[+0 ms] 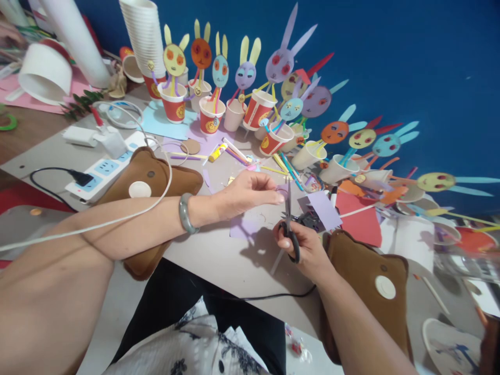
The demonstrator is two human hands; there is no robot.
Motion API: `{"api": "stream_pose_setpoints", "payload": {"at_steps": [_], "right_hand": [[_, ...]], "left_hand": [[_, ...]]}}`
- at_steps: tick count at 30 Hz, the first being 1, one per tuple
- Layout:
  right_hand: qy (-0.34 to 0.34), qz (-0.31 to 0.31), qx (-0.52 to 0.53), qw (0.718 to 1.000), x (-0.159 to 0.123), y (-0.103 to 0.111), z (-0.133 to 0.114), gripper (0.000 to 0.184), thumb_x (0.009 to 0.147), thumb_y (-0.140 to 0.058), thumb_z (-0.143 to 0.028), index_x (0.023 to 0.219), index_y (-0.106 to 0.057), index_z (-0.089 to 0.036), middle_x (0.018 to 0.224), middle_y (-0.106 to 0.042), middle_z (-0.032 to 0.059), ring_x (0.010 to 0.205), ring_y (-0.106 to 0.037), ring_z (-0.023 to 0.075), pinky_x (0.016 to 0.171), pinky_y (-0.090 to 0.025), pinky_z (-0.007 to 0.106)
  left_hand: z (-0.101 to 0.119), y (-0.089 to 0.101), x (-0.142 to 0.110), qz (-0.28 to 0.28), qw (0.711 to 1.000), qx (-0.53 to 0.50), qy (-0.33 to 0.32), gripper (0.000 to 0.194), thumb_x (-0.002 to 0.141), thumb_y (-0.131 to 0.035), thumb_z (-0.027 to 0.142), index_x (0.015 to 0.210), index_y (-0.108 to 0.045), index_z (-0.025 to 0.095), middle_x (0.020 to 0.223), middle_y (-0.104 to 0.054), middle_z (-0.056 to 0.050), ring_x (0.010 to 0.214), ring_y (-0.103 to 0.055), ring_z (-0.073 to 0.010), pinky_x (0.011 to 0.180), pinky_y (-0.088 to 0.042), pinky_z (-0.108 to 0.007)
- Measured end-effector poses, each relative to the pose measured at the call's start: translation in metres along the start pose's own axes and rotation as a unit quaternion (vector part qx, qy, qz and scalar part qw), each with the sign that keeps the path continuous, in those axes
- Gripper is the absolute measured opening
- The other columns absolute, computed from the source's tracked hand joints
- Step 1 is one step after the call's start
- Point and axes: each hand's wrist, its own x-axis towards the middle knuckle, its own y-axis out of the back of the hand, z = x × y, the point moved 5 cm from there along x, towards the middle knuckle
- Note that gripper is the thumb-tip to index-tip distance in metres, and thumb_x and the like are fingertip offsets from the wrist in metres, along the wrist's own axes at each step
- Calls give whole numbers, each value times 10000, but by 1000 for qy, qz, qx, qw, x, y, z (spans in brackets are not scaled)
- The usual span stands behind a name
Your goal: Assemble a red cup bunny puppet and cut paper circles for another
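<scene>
Between the thumb and fingers of my left hand (252, 191) is a small piece of purple paper (284, 191). My right hand (307, 247) grips a pair of scissors (288, 224) by its black handles, with the blades pointing up beside the purple piece. Whether the blades touch the paper I cannot tell. Below my hands, a purple paper sheet (244, 227) lies on the grey table, partly in shadow. Another purple sheet (325, 210) and a red sheet (357, 216) are to the right of the scissors.
Paper cups with rabbit-faced paper figures, such as a red cup (174, 107), line the back along the blue wall. A power strip (105, 169) with cables lies left. Brown cushions (156, 174) rest under my forearms. A stack of white cups (142, 39) stands at the back left.
</scene>
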Motion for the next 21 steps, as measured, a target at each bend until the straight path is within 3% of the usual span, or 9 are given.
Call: {"api": "stream_pose_setpoints", "payload": {"at_steps": [21], "right_hand": [[9,-5,-3,1000,0,0,1,649,781,-718,-811,636,-535,-206,623,-516,-17,586,-421,133,578,-319,296]], "left_hand": [[-2,1,1,6,1000,-21,-6,503,648,-913,442,627,-491,169,634,-423,63,613,-372,-60,582,-284,-237]]}}
